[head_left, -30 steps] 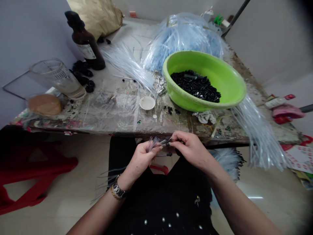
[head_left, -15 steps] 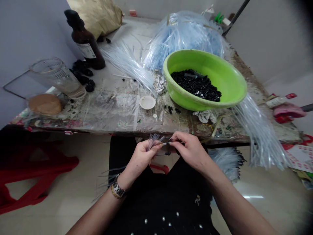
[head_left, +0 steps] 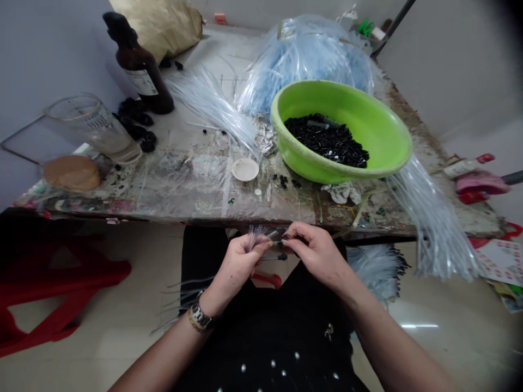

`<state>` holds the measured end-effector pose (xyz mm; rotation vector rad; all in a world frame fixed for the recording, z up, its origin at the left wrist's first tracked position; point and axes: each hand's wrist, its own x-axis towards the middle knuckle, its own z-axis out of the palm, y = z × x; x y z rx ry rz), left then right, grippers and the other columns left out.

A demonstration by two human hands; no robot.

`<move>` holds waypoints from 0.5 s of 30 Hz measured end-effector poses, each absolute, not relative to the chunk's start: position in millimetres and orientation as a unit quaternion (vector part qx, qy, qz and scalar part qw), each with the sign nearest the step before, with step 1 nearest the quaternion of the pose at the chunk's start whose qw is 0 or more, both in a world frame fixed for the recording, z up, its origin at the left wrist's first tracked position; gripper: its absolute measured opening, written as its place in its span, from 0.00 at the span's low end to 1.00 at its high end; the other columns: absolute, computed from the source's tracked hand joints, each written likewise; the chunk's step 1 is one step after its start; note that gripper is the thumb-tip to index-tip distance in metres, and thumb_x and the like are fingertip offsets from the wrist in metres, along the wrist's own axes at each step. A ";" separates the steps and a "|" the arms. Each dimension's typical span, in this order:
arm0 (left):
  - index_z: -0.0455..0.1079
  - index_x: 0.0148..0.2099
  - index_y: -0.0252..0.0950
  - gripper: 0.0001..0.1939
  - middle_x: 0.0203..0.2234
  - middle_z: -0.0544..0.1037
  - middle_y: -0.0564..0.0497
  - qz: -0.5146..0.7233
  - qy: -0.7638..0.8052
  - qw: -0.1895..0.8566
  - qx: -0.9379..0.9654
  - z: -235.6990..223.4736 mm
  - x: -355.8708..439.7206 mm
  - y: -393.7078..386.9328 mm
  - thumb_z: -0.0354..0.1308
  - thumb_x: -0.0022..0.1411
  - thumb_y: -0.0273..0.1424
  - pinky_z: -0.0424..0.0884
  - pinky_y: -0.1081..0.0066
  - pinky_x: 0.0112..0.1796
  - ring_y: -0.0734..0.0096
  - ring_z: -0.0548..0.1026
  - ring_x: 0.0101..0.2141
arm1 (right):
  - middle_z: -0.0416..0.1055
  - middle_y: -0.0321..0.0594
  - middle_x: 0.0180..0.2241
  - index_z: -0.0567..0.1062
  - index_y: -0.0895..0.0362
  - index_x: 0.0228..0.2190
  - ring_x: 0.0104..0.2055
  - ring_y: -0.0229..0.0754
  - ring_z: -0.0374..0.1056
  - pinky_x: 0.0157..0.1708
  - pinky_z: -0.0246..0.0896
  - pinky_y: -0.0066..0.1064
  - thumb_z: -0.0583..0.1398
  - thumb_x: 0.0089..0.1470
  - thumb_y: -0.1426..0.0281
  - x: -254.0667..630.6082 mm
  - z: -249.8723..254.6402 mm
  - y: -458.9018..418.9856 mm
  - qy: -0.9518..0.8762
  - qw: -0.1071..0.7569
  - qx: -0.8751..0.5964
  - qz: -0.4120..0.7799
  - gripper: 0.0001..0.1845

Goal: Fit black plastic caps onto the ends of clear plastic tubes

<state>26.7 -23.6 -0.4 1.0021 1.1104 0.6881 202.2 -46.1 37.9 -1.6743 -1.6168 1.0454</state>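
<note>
My left hand [head_left: 239, 258] is closed around a bunch of thin clear plastic tubes [head_left: 256, 235]; their short ends stick up past the thumb and their long ends trail out behind the wrist. One tube below the fingers carries a black cap [head_left: 282, 257] on its tip. Thumb and forefinger of my right hand [head_left: 308, 242] pinch a small dark piece, seemingly another black cap, at the end of a tube held out by the left hand. The fingertips mostly hide that piece. Both hands are over my lap, just in front of the table edge.
On the table [head_left: 183, 185], a green basin [head_left: 392, 147] holds many black caps. Around it are a large tube bundle [head_left: 302, 60], loose tubes [head_left: 220, 114], a small white dish [head_left: 245, 170], a brown bottle [head_left: 141, 71] and a glass [head_left: 98, 130]. A red stool [head_left: 81, 272] stands left.
My hands stay almost in place. The right fingertips shift slightly at the tube's end, and the held tube ends move a little. The whole view drifts slightly.
</note>
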 end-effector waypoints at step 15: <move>0.72 0.31 0.32 0.12 0.16 0.67 0.57 0.306 0.515 0.678 0.426 -1.2 28.5 -21.7 0.63 0.52 0.38 0.54 0.80 0.13 0.82 0.59 0.14 | 0.66 0.32 0.22 0.69 0.56 0.23 0.27 0.36 0.62 0.30 0.56 0.28 0.58 0.52 0.71 197.8 22.2 -46.6 -0.551 0.372 -0.617 0.421 0.06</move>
